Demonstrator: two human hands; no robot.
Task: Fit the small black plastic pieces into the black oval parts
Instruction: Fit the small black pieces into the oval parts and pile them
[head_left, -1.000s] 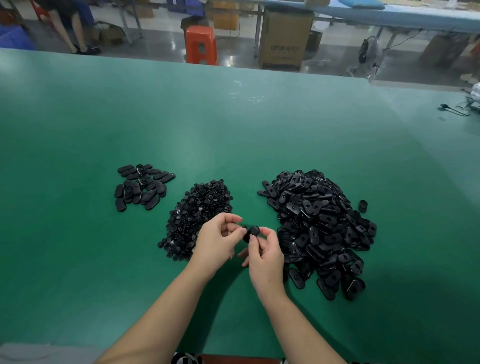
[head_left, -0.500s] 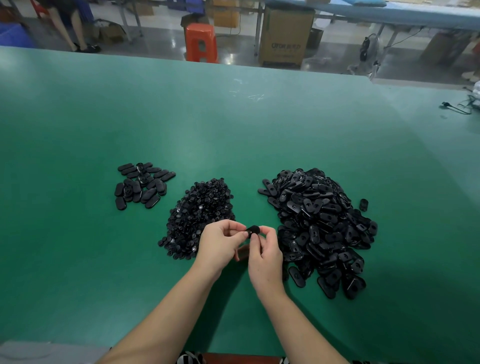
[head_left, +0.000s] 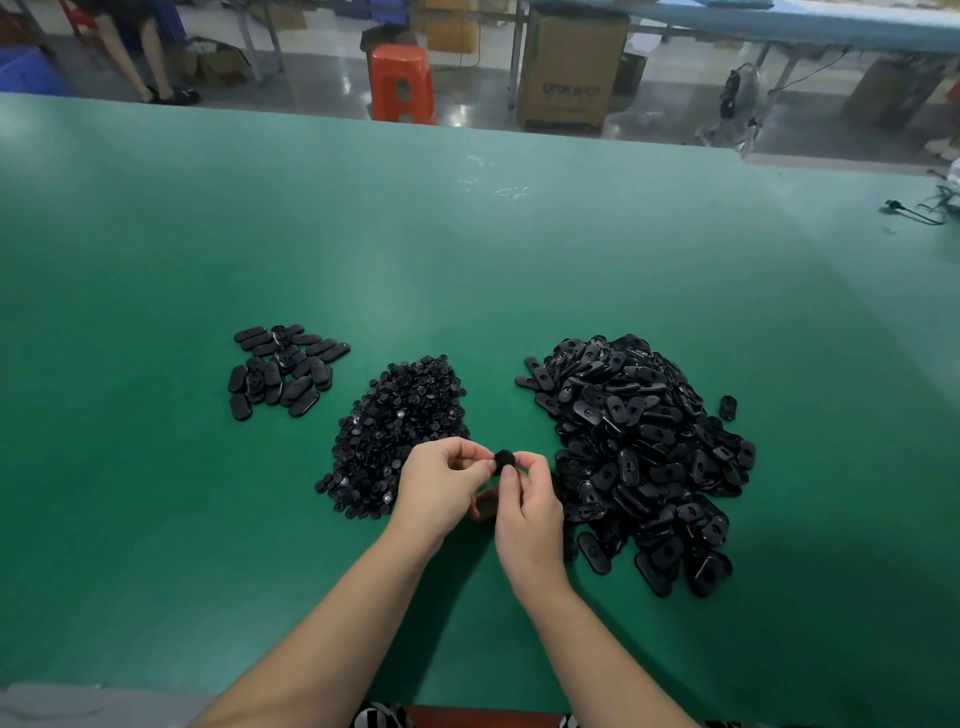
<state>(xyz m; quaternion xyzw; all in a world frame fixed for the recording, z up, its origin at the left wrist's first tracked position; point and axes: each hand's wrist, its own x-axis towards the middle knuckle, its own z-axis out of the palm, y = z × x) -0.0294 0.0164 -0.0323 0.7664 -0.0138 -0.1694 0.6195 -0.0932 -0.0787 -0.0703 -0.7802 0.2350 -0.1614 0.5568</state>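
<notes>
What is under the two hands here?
Between the left hand and right hand sits a black part, pinched by both. Below them lies green table in shadow. What else their palms hide cannot be seen.

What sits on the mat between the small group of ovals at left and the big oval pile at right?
The heap of small black pieces, flanked by bare green mat, lies between the small group and big pile, per the head view.

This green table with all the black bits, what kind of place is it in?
Probably a factory assembly workshop. The long green table bears sorted heaps: a pile of oval parts and a pile of small pieces. Behind stand a cardboard carton and an orange plastic stool.
</notes>
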